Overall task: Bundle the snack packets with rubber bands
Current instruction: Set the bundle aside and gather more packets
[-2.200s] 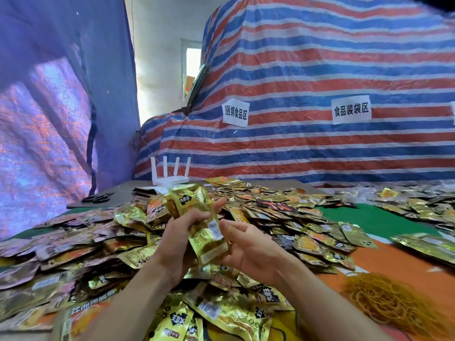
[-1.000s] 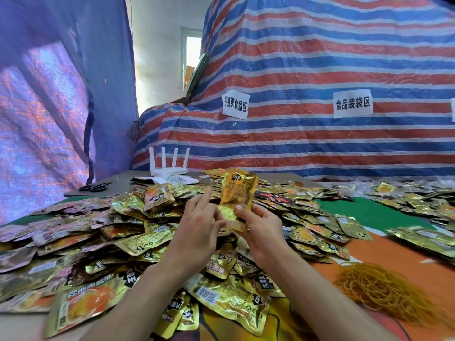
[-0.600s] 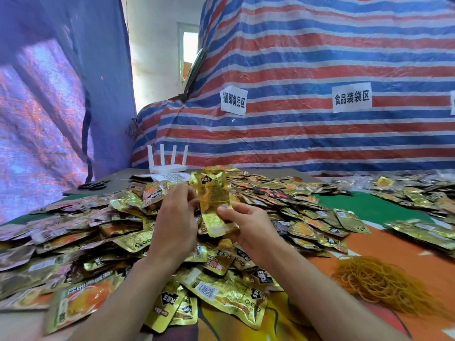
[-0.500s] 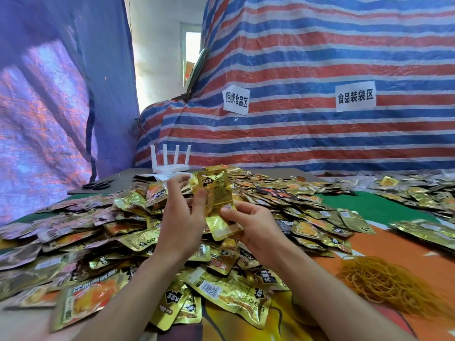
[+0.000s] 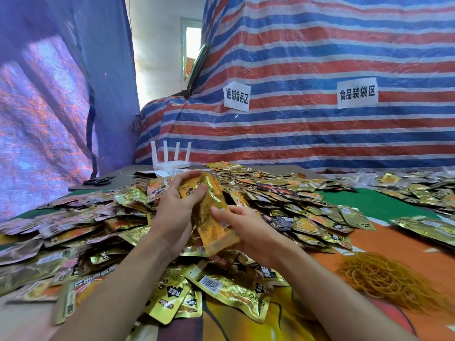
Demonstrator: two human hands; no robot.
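A small stack of gold snack packets (image 5: 211,212) is held up over the table, tilted with its top away from me. My left hand (image 5: 176,210) grips its upper left side, thumb across the front. My right hand (image 5: 242,228) holds the lower right edge from below, thumb on the front. Beneath and around both hands lies a wide heap of loose gold packets (image 5: 290,200). A pile of tan rubber bands (image 5: 384,276) sits on the orange cloth at the lower right. I see no band on the stack.
A white router (image 5: 171,158) and black scissors (image 5: 97,181) stand at the table's far left. More packets (image 5: 423,190) lie on the right beyond a green cloth patch (image 5: 376,205). A striped tarp with two paper signs closes the back; a blue tarp hangs left.
The packet stack has come lower and nearer to me and tilted. My left hand has closed round its upper part; my right hand stays on the lower edge.
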